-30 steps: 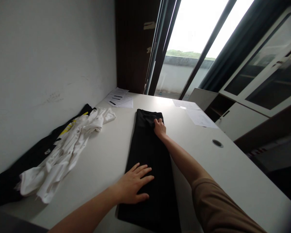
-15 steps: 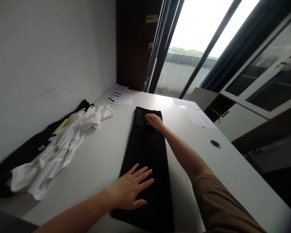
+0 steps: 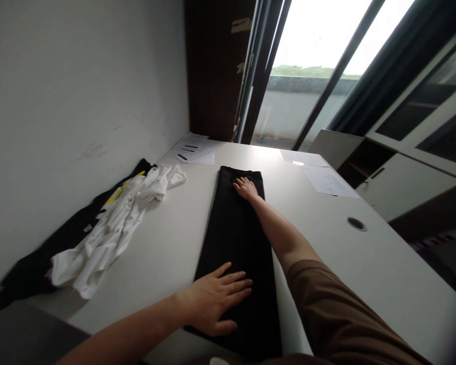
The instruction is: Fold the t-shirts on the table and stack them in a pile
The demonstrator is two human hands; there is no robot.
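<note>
A long black garment [image 3: 233, 238], folded into a narrow strip, lies lengthwise on the white table [image 3: 338, 258]. My left hand [image 3: 216, 299] presses flat on its near end, fingers spread. My right hand [image 3: 245, 187] is stretched out to the far end and rests flat on the cloth there, fingers apart. Neither hand grips anything.
A crumpled white garment [image 3: 114, 228] lies over a black one with yellow marks [image 3: 64, 238] along the left wall. Papers [image 3: 195, 152] sit at the far left corner, more sheets [image 3: 325, 177] at the far right. A round cable hole [image 3: 356, 223] is on the right. Cabinets stand beyond.
My right hand has slid along the far end of the black garment and now lies flat there. The left hand stays pressed on the near end. The camera shifted slightly.
</note>
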